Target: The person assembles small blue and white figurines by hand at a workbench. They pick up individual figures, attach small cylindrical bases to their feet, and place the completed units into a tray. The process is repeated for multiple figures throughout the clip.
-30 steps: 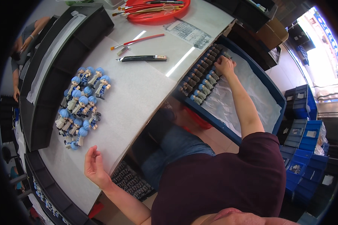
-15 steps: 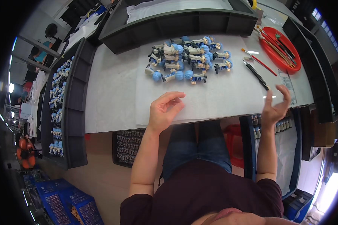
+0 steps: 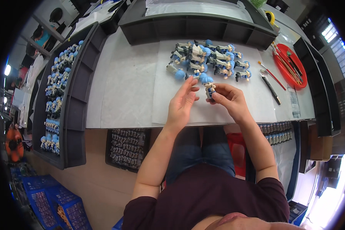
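Observation:
A small figurine (image 3: 207, 80) with light-blue hair and a blue-and-white outfit stands upright between the thumb and fingers of my right hand (image 3: 232, 101). My left hand (image 3: 182, 102) is open just left of it, fingers slightly curved and thumb apart, with nothing in it. Its fingertips come close to the nearest figures of a pile of similar figurines (image 3: 223, 55), most of which lie on their sides. The pile rests on a white sheet (image 3: 253, 97) that covers part of the table. My right fingers hide part of the held figurine's lower end.
Brushes lie in a red oval tray (image 3: 304, 81) at right, near a loose red brush (image 3: 278, 79) and a black pen-like tool (image 3: 271, 90). A dark crate (image 3: 195, 28) borders the back. Left stands a crate (image 3: 76, 111) holding more figurines.
My right hand has moved left from the table's right side and now holds a figurine. My left hand has come closer to the pile. The view has shifted slightly.

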A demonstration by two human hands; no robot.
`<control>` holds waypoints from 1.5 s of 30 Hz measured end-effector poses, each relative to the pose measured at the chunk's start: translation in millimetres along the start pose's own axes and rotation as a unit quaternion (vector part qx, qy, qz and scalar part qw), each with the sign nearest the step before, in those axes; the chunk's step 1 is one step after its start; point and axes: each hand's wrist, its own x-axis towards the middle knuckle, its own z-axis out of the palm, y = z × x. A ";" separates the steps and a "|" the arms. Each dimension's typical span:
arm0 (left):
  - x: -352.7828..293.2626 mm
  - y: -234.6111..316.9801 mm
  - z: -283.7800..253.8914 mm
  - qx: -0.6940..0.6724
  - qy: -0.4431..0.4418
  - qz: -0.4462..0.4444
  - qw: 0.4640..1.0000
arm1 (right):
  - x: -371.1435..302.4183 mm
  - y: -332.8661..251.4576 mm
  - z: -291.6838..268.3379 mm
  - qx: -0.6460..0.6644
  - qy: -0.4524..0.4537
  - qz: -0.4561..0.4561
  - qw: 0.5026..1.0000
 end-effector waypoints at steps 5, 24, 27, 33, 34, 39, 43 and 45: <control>0.1 -0.1 -9.8 -0.051 -0.038 -0.052 0.997 | -3.8 4.7 18.2 0.110 -0.072 0.046 0.990; 1.9 -2.2 -10.3 -0.020 -0.003 -0.054 0.998 | -11.2 10.3 22.6 0.071 -0.070 -0.018 0.995; 2.0 -2.2 -10.0 -0.025 -0.002 -0.056 0.998 | -11.8 10.3 22.7 0.070 -0.066 -0.019 0.995; 2.6 -0.9 -10.1 -0.052 0.003 -0.074 0.996 | -11.7 7.2 22.3 0.071 -0.064 -0.003 0.995; 3.0 -0.3 -10.0 -0.053 0.004 -0.078 0.996 | -11.4 7.5 22.2 0.075 -0.063 0.000 0.995; 2.9 1.4 -8.4 -0.030 0.001 -0.084 0.996 | -11.5 7.5 22.3 0.067 -0.067 0.011 0.995; 3.5 0.6 -9.2 -0.027 0.009 -0.092 0.995 | -11.3 8.8 22.9 0.062 -0.071 0.010 0.995; 4.1 0.3 -9.0 -0.030 0.014 -0.097 0.995 | -11.2 7.3 22.8 0.065 -0.073 0.010 0.995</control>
